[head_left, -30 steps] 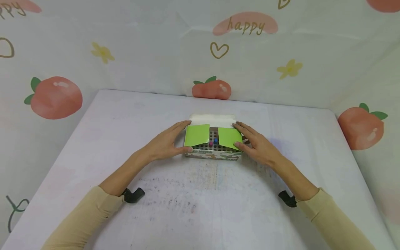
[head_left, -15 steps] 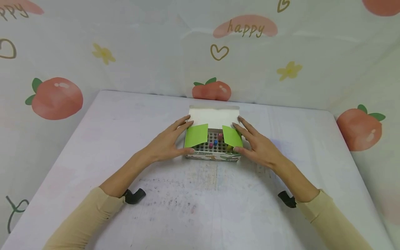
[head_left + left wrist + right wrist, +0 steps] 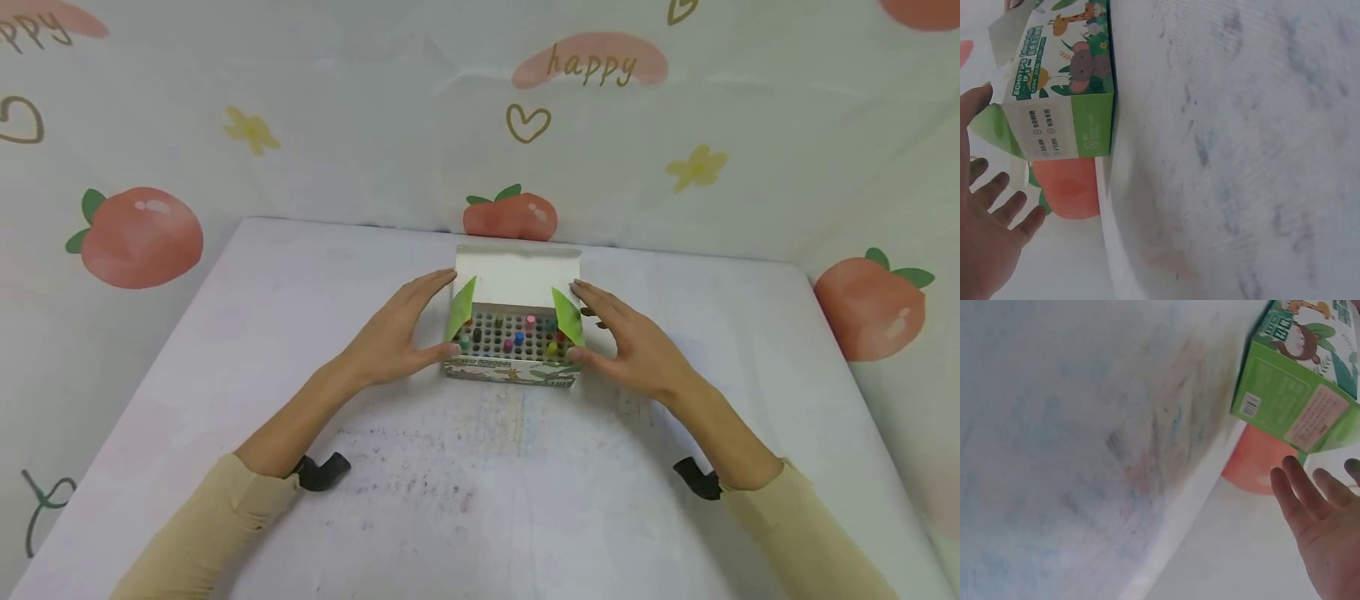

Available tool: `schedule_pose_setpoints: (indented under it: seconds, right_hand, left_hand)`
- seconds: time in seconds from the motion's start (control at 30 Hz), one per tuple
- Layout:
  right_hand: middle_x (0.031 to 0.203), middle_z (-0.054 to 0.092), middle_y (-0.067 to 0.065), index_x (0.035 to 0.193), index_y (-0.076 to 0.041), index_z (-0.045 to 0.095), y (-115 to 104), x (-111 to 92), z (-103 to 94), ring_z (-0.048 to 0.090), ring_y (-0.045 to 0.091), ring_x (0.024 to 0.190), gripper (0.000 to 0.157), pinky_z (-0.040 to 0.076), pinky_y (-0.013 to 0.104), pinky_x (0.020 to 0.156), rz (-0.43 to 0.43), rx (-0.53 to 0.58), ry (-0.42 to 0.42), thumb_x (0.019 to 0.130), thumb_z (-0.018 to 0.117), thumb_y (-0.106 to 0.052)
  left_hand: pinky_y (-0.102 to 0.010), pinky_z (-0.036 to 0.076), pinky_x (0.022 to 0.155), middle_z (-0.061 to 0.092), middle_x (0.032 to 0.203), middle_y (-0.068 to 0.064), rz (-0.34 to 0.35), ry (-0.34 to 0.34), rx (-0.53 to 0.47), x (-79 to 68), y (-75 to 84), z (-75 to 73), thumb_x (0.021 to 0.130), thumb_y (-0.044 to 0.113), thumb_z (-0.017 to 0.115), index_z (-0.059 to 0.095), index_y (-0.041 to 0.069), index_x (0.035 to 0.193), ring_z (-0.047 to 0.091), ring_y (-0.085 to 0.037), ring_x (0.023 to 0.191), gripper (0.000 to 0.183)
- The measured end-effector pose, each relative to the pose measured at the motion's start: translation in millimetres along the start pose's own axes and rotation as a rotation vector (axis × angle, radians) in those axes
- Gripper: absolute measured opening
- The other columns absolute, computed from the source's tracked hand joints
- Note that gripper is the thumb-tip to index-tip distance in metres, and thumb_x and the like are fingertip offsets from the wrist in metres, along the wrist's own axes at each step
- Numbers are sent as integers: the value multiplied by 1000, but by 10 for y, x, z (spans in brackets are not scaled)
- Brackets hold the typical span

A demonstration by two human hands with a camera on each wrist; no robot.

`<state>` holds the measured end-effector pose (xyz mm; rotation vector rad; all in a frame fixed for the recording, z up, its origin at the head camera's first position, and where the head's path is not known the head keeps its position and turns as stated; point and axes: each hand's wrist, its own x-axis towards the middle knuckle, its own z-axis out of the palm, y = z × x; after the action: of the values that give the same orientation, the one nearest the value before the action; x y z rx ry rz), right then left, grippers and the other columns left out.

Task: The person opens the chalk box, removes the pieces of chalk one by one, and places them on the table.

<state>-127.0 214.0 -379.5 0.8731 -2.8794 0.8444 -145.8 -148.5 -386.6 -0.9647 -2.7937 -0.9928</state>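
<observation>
A small cardboard box point(image 3: 513, 372) with cartoon animals on its front stands on the table, its white lid point(image 3: 517, 277) raised at the back. Inside is a grid of holes with several coloured sticks standing in it, among them a blue stick point(image 3: 519, 338) and a pink stick point(image 3: 530, 322). My left hand point(image 3: 386, 340) is at the box's left side, fingers extended, thumb by the upright green left flap point(image 3: 461, 308). On the other side, my right hand point(image 3: 639, 346) spreads its fingers, with its thumb at the base of the green right flap point(image 3: 567, 317). In the wrist views both palms face the box.
The white table point(image 3: 420, 517) carries smudges and coloured marks in front of the box. Behind it hangs a pale backdrop point(image 3: 360, 125) printed with fruit, hearts and flowers. A black wrist mount point(image 3: 322, 472) sits at the left cuff, another black mount point(image 3: 697, 479) at the right.
Both green flaps have swung outward from lying over the grid to standing up, uncovering more sticks. The lid has tipped further back. The right hand has shifted slightly right.
</observation>
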Motion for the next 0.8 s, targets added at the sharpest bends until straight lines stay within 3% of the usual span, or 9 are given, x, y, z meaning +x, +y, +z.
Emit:
schedule_pose_setpoints:
  seconds: [0.17, 0.33, 0.47, 0.57, 0.67, 0.8]
  right_hand:
    - [157, 36, 9, 159, -22, 22, 3, -26, -44, 60, 33, 116, 86, 49, 51, 92, -60, 7, 43, 90, 73, -30]
    - [161, 28, 8, 160, -14, 19, -5, -6, -78, 57, 30, 120, 94, 50, 47, 92, -182, -20, 109, 85, 77, -18]
    - [163, 23, 7, 158, -11, 26, -21, -3, -114, 48, 33, 132, 91, 49, 52, 92, -255, -129, 178, 82, 76, -18]
    - [162, 24, 9, 155, -10, 33, -23, -16, -138, 33, 36, 142, 83, 45, 57, 97, -293, -196, 226, 82, 71, -17]
    - [161, 27, 12, 153, -9, 37, -14, -40, -153, 27, 37, 146, 77, 38, 57, 105, -315, -221, 252, 82, 66, -16]
    - [160, 29, 16, 152, -6, 37, 19, -93, -151, 23, 41, 146, 75, 30, 54, 112, -319, -234, 239, 84, 64, -17]
  left_hand:
    - [-49, 29, 114, 24, 162, -2, 9, 43, -10, 2, 25, -49, 84, 36, 80, 15, 21, 160, 24, -23, 147, 101]
    - [-51, 32, 111, 18, 163, -3, 57, 99, 20, 9, 50, -87, 81, 23, 82, 11, 17, 161, 23, -23, 148, 107]
    - [-52, 41, 103, 16, 164, -5, 131, 137, 74, 19, 60, -115, 79, 19, 81, 13, 15, 160, 26, -28, 146, 106]
    - [-51, 46, 96, 18, 163, -9, 199, 171, 154, 27, 62, -146, 78, 20, 82, 17, 14, 160, 34, -33, 140, 104]
    - [-52, 42, 101, 21, 161, -13, 270, 199, 259, 29, 55, -184, 76, 21, 81, 24, 12, 158, 35, -35, 139, 100]
    - [-55, 28, 112, 26, 159, -16, 336, 201, 373, 13, 44, -225, 75, 23, 79, 34, 10, 154, 24, -38, 146, 92]
